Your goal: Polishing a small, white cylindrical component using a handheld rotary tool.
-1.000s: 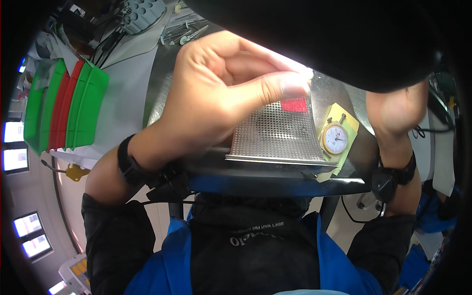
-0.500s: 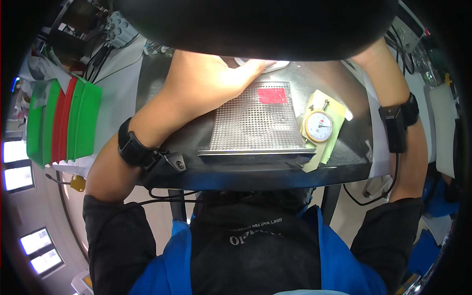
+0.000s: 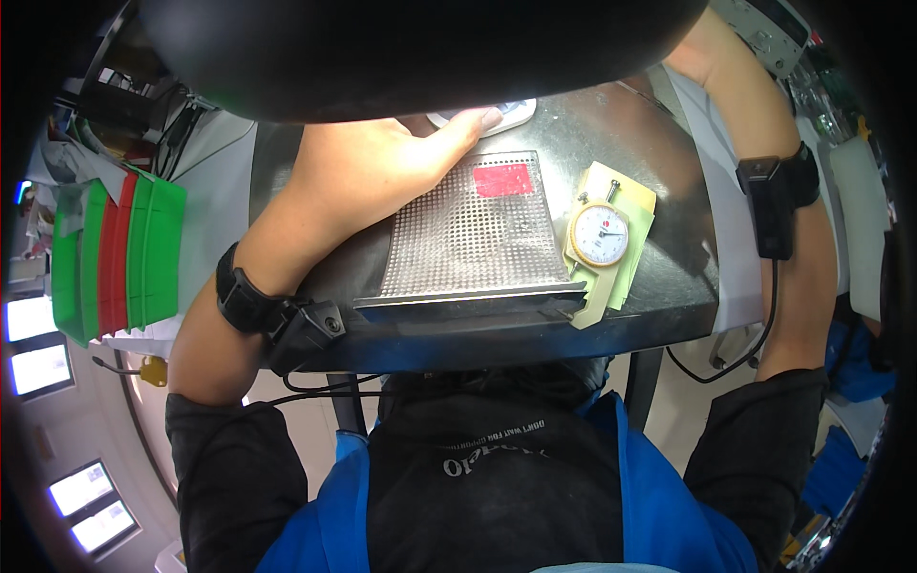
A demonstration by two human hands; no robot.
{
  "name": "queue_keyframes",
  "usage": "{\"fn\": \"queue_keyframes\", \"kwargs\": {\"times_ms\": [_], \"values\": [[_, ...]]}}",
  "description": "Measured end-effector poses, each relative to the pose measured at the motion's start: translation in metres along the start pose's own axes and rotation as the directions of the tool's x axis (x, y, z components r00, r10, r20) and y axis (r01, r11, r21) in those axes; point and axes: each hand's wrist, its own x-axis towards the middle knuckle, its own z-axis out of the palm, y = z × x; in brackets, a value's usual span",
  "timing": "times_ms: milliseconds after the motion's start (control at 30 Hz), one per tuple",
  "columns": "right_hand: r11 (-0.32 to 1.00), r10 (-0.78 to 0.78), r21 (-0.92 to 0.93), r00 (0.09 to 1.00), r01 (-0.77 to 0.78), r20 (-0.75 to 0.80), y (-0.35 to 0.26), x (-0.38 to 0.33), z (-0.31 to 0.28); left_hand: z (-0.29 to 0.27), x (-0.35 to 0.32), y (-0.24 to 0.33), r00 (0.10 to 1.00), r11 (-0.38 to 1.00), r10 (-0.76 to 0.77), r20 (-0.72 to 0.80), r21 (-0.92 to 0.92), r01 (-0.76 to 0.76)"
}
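Note:
My left hand (image 3: 368, 162) reaches in over the left edge of a perforated metal tray (image 3: 463, 244). Its thumb lies along the near side of a white-rimmed object (image 3: 521, 116), pressed against it, while the other fingers are hidden under a large dark rounded shape (image 3: 420, 53). That same shape covers most of my right hand (image 3: 695, 50); only the wrist and a bit of the hand's back show at the upper right, so its fingers cannot be seen. A red label (image 3: 502, 180) sits on the tray. Beside it lies a dial thickness gauge (image 3: 600, 236), on yellow-green paper notes (image 3: 638, 229).
Stacked green and red bins (image 3: 153, 253) stand at the left of the dark metal table (image 3: 659, 277). A grey instrument (image 3: 769, 33) is at the upper right. Black cables (image 3: 712, 380) hang from my wrist straps below the table edge.
The view has shifted a little, so the tray and gauge appear further left. My right forearm reaches further up and away. My left thumb stays at the white-rimmed object.

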Motion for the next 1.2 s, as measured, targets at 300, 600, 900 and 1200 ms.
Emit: {"fn": "queue_keyframes", "kwargs": {"times_ms": [300,600,900,1200], "values": [[0.982,-0.074,-0.148,0.961,0.117,0.266,-0.059,-0.002,0.097,-0.015,-0.023,-0.02,0.978,0.984,-0.176,0.111,0.015,0.176],[0.788,-0.079,-0.535,0.912,0.305,0.403,-0.078,-0.024,0.1,-0.021,-0.034,-0.005,0.966,0.96,-0.188,0.175,-0.175,0.218],[0.709,-0.254,-0.498,0.839,0.5,0.481,-0.086,-0.021,0.103,-0.015,-0.033,0.005,0.955,0.825,-0.21,0.209,-0.486,0.288],[0.737,-0.281,-0.438,0.823,0.514,0.493,-0.086,-0.023,0.106,-0.015,-0.034,0.005,0.95,0.82,-0.201,0.239,-0.49,0.296]]}}
